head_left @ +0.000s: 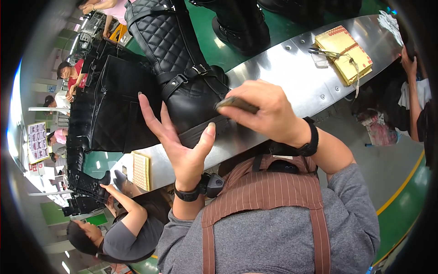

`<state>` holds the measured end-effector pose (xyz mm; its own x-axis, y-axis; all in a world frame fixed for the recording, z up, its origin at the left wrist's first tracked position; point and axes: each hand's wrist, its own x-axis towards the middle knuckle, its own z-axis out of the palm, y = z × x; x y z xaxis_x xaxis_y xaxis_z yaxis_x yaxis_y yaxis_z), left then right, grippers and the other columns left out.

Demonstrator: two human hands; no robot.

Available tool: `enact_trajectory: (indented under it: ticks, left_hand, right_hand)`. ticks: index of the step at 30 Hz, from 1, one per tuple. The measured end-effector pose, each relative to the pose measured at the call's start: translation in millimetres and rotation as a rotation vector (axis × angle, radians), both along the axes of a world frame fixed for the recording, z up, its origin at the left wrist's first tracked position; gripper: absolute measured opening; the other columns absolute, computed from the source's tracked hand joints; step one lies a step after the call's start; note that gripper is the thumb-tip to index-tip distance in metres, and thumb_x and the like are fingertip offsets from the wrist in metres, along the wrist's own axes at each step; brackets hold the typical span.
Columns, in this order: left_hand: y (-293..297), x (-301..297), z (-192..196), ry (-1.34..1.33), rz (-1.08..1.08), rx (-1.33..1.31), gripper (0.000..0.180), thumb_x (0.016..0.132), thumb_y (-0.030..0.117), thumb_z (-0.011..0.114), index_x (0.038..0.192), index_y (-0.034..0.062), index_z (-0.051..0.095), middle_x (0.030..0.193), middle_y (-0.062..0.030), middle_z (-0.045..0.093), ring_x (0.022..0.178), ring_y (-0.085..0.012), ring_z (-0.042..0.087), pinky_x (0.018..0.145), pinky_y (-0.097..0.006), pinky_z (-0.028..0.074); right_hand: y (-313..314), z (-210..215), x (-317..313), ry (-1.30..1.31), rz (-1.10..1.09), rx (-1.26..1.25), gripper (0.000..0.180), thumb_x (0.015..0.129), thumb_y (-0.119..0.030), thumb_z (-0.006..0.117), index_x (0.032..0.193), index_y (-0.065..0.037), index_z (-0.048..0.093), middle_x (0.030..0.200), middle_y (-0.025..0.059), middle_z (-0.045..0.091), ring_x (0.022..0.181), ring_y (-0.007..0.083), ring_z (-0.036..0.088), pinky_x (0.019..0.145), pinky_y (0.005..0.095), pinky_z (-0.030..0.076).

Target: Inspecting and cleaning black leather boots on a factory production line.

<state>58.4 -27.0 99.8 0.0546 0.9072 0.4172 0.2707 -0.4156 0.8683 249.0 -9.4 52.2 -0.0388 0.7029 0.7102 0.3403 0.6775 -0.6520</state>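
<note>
A tall black quilted boot [178, 55] with buckled straps lies on the steel bench edge [283, 68] beside the green belt [214, 50]. My left hand [175, 141] is open, palm up against the boot's heel and sole, thumb pressing the sole. My right hand [264, 112] is closed around a small dark brush-like tool [235, 104] whose tip touches the boot's foot part. Both wrists wear black bands. My striped brown apron fills the lower middle.
More black boots [105, 105] lie in a row on the belt to the left. A yellow notebook [344, 52] and scissors [324, 52] lie on the bench at right. A seated co-worker [118, 228] handles a boot at lower left; another person's arm [413, 91] is at far right.
</note>
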Motion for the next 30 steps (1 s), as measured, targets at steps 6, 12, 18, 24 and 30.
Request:
enact_trajectory:
  ticks: [6, 12, 18, 24, 30]
  left_hand:
    - [0, 0, -1, 0.036, -0.009, 0.012, 0.112, 0.065, 0.008, 0.078, 0.154, 0.0099, 0.01, 0.16, -0.0062, 0.006, 0.143, -0.0319, 0.02, 0.118, -0.045, 0.017]
    - [0, 0, 0, 0.046, -0.013, 0.044, 0.112, 0.065, 0.008, 0.078, 0.154, 0.0098, 0.01, 0.16, -0.0062, 0.006, 0.143, -0.0326, 0.021, 0.117, -0.045, 0.018]
    - [-1, 0, -1, 0.003, -0.012, 0.019, 0.111, 0.065, 0.008, 0.078, 0.154, 0.0084, 0.01, 0.16, -0.0067, 0.006, 0.143, -0.0323, 0.02, 0.118, -0.045, 0.017]
    - [0, -2, -1, 0.017, -0.017, 0.036, 0.109, 0.066, 0.007, 0.077, 0.153, 0.0079, 0.011, 0.16, -0.0071, 0.008, 0.143, -0.0314, 0.02, 0.118, -0.045, 0.016]
    - [-3, 3, 2, -0.075, 0.012, -0.059, 0.107, 0.067, 0.006, 0.076, 0.153, 0.0075, 0.012, 0.16, -0.0073, 0.008, 0.144, -0.0303, 0.019, 0.118, -0.045, 0.014]
  right_hand:
    - [-7, 2, 5, -0.176, -0.005, -0.01, 0.019, 0.074, -0.014, 0.079, 0.085, -0.006, 0.067, 0.07, 0.0047, 0.062, 0.058, 0.0225, 0.057, 0.056, 0.0317, 0.041]
    - [-4, 6, -3, -0.003, -0.022, 0.024, 0.019, 0.072, -0.014, 0.08, 0.083, -0.007, 0.066, 0.07, 0.0042, 0.063, 0.057, 0.0221, 0.057, 0.055, 0.0313, 0.042]
    - [-12, 7, 2, -0.225, -0.12, 0.03, 0.019, 0.072, -0.012, 0.08, 0.083, -0.006, 0.066, 0.07, 0.0045, 0.063, 0.058, 0.0227, 0.058, 0.055, 0.0319, 0.043]
    - [-9, 2, -7, -0.048, -0.062, -0.001, 0.016, 0.072, -0.01, 0.078, 0.08, -0.007, 0.065, 0.068, 0.0034, 0.06, 0.057, 0.0222, 0.056, 0.055, 0.0318, 0.042]
    - [-15, 7, -8, -0.292, -0.202, 0.105, 0.014, 0.075, -0.012, 0.074, 0.08, -0.007, 0.063, 0.068, 0.0032, 0.059, 0.059, 0.0224, 0.057, 0.057, 0.0333, 0.042]
